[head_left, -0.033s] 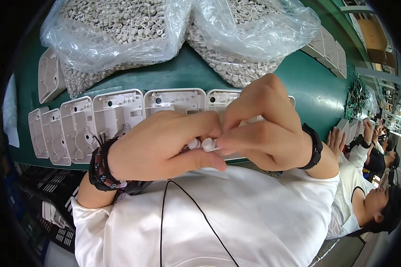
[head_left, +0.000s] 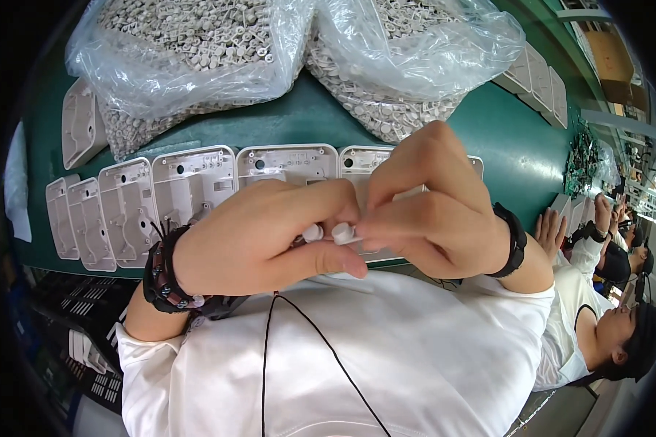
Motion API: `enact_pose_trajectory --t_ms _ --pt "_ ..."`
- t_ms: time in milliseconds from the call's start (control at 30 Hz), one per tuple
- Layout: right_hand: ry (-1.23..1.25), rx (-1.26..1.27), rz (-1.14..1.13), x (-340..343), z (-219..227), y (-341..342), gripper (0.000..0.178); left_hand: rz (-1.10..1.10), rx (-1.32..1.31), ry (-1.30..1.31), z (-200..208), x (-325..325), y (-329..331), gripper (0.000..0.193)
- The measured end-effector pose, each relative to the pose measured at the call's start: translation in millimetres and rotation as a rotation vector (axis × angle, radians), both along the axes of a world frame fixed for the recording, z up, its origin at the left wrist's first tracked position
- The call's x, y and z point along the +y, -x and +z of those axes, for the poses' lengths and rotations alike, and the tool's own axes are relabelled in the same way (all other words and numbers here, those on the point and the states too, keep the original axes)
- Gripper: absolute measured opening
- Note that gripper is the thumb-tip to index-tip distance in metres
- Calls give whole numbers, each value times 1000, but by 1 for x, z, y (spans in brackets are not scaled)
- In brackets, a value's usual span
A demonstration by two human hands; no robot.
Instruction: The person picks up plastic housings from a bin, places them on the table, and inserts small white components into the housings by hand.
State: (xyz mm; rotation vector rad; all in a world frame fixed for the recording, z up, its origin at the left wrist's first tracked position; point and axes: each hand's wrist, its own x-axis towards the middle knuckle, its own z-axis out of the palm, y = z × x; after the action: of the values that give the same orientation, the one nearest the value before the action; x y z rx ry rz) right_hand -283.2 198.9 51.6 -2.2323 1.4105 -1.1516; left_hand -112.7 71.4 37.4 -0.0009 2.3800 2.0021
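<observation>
A small white capped piece is sitting between the two hands, just left of the right hand's fingertips and above the left hand's thumb. It is looking like light, stiff plastic; the smooth round head is probably going to be slippery, and the thin tab is seeming the easier part to snap, so a gentle pinch close to the head is suiting it best.

The right hand is closing narrowly, its thumb and forefinger pinching the tab end; its fingertips are blurring slightly. The left hand is curling loosely, its thumb and forefinger holding a second white piece; whether its palm is hiding more, I cannot tell. Beyond both hands, pale housings are lining the green desk.
</observation>
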Motion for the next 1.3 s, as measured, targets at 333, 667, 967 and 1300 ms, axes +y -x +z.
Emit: enact_pose_trajectory --t_ms 333,667,967,1300 --pt "-232 -127 20 11 -6 -14 22 -18 65 -71 -20 3 -7 24" --pt "-81 364 70 -10 -21 44 23 25 2 723 -18 18 -13 40" --pt "-233 656 268 -30 -40 42 15 -32 -50 890 -23 22 -16 41" --pt "-265 556 158 -16 -36 37 16 -11 -78 804 -17 15 -20 55"
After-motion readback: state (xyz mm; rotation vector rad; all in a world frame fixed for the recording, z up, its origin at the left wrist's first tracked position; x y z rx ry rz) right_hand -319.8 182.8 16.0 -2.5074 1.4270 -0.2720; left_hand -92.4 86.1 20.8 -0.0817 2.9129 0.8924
